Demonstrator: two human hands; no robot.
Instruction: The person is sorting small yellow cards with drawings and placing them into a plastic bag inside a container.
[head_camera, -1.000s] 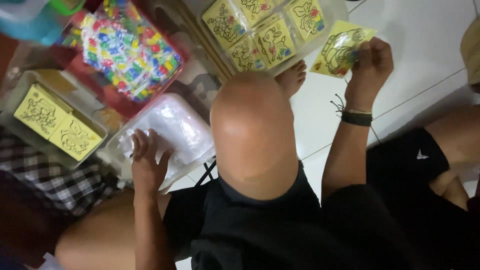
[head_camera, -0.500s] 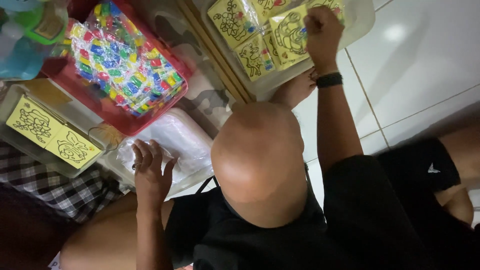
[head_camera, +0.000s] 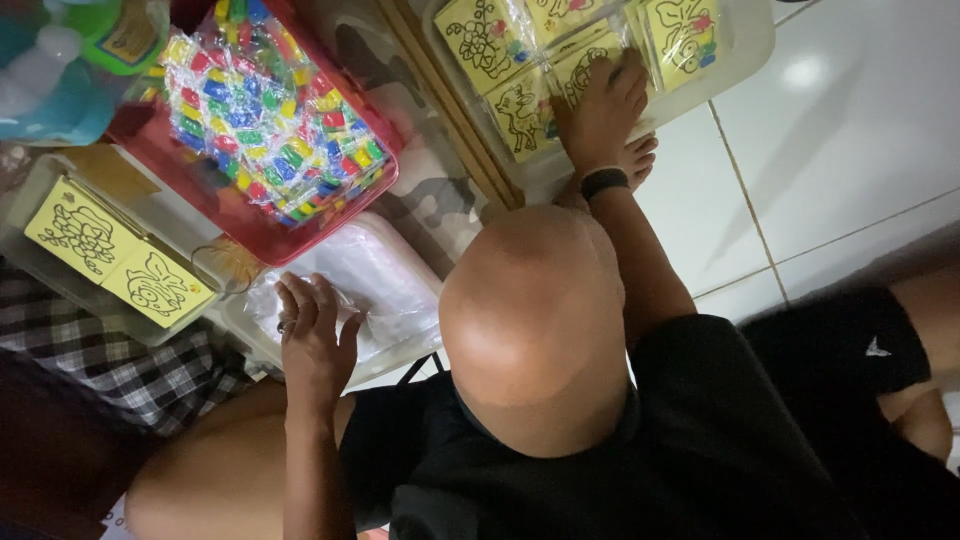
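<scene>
My right hand (head_camera: 602, 112) lies palm down on a yellow picture card (head_camera: 585, 72) in a clear bin (head_camera: 745, 45) at the top right, fingers spread over the plastic-wrapped cards. A black band sits on that wrist. My left hand (head_camera: 312, 338) rests flat, fingers apart, on a stack of clear plastic bags (head_camera: 375, 275) inside a clear container at the lower left. My bent knee (head_camera: 535, 320) fills the middle of the view, with a bare foot (head_camera: 638, 158) just under the right hand.
A red tray (head_camera: 250, 235) of colourful small packets stands at the upper left. A clear box with two more yellow picture cards (head_camera: 120, 255) sits at the far left. Checked cloth (head_camera: 110, 370) lies below it. White floor tiles (head_camera: 830, 150) spread to the right.
My right hand carried a yellow card from over the floor tiles into the clear bin and now lies on it. The left hand stayed on the plastic bags.
</scene>
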